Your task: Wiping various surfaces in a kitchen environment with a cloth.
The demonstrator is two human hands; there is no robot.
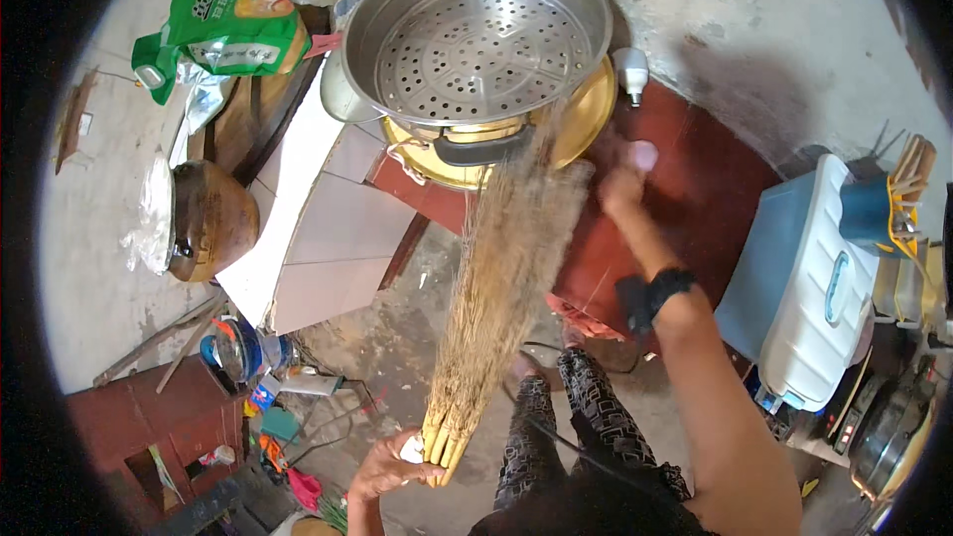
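My left hand [391,465] grips the bound yellow stalks of a straw broom [491,298], with a small white thing [412,450] held against them. The broom's bristles fan out towards a steamer pot [484,52] with a perforated base and cover part of its black handle [484,147]. Beneath the pot lies a gold-coloured metal tray [588,112]. Over the red tabletop [692,156] is my right hand [624,186], blurred. A small round pinkish object [642,155] sits at its fingers; whether it is held is unclear.
A white light bulb [633,74] lies beside the tray. To the right stands a blue storage box [774,260] with a white lid [819,298]. A tiled ledge [335,223], a brown jar [216,219] and a green bag [223,26] are at left. A cord [551,428] crosses near my legs.
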